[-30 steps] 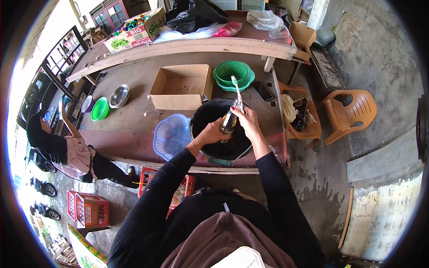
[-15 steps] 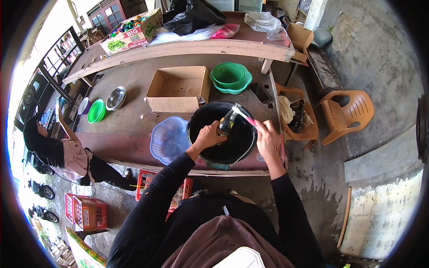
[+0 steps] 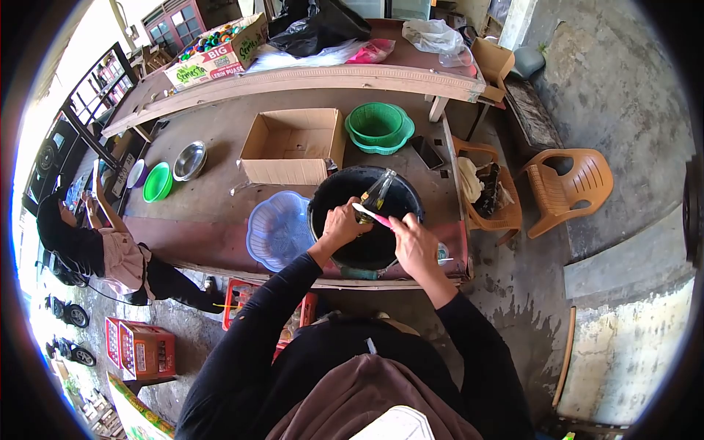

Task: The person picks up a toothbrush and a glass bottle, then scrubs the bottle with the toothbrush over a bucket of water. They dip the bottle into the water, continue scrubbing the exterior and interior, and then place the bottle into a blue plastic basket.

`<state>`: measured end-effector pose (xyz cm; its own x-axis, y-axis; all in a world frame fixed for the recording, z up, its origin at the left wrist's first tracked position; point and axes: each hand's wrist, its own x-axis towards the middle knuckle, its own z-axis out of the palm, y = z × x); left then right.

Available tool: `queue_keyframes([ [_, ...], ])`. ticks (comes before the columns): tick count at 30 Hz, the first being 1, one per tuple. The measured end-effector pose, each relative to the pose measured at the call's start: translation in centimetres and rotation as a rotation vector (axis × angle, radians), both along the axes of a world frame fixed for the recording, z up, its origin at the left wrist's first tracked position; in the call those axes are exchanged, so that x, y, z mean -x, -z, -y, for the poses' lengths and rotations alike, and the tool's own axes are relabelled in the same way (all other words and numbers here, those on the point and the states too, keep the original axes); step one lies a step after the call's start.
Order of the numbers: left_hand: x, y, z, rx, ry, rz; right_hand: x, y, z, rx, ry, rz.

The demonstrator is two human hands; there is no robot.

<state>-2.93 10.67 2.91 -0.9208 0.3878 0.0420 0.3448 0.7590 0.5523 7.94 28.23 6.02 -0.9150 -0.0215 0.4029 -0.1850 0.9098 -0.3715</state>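
My left hand (image 3: 342, 226) is wrapped around a clear glass bottle (image 3: 377, 191), which is tilted with its narrow end pointing up and away from me. In my right hand (image 3: 415, 246) is a small brush (image 3: 375, 215) with a pink handle and a pale head. The brush head lies against the bottle's side near my left fingers; its bristles are too small to make out. Both hands are above a large black bucket (image 3: 328, 192) at the table's near edge, its inside dark. A blue fluted plastic basin (image 3: 277, 231) stands just left of the bucket.
Beyond the bucket are an open cardboard box (image 3: 282, 172), green basins (image 3: 378, 125) and a phone (image 3: 427, 152). Bowls (image 3: 158, 182) lie at the left, near another person (image 3: 92, 242). Red crates (image 3: 150, 348) stand on the floor; orange chairs (image 3: 568, 187) are at the right.
My right hand has moved left and toward me, bringing the brush from the bottle's upper end down to its side. The other person's arms have shifted slightly.
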Motion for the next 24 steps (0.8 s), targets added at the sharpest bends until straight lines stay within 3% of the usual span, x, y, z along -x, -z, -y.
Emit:
queue_keyframes([
  [4, 0.0, 0.2, 0.0, -0.002, 0.027, -0.009, 1.5, -1.4, -2.1, -0.023, 0.249, -0.125],
  [8, 0.1, 0.1, 0.0, -0.021, -0.034, -0.016, -0.5, 0.6, 0.0, -0.026, 0.019, 0.023],
  [10, 0.3, -0.3, 0.1, -0.018, -0.022, -0.022, -0.6, 0.1, 0.0, -0.025, 0.032, 0.018],
  [13, 0.0, -0.2, -0.1, -0.005, -0.017, -0.025, 1.0, -1.2, -2.0, -0.073, 0.276, -0.074],
  [18, 0.8, -0.1, 0.2, -0.024, -0.055, 0.048, -0.8, 0.9, 0.3, -0.024, 0.029, 0.024],
  [22, 0.1, 0.1, 0.0, -0.009, -0.053, -0.049, 1.3, -1.1, -2.2, -0.080, 0.273, -0.048],
  [24, 0.3, 0.2, -0.1, 0.010, -0.040, -0.046, 1.0, -1.5, -1.8, -0.098, 0.235, -0.029],
])
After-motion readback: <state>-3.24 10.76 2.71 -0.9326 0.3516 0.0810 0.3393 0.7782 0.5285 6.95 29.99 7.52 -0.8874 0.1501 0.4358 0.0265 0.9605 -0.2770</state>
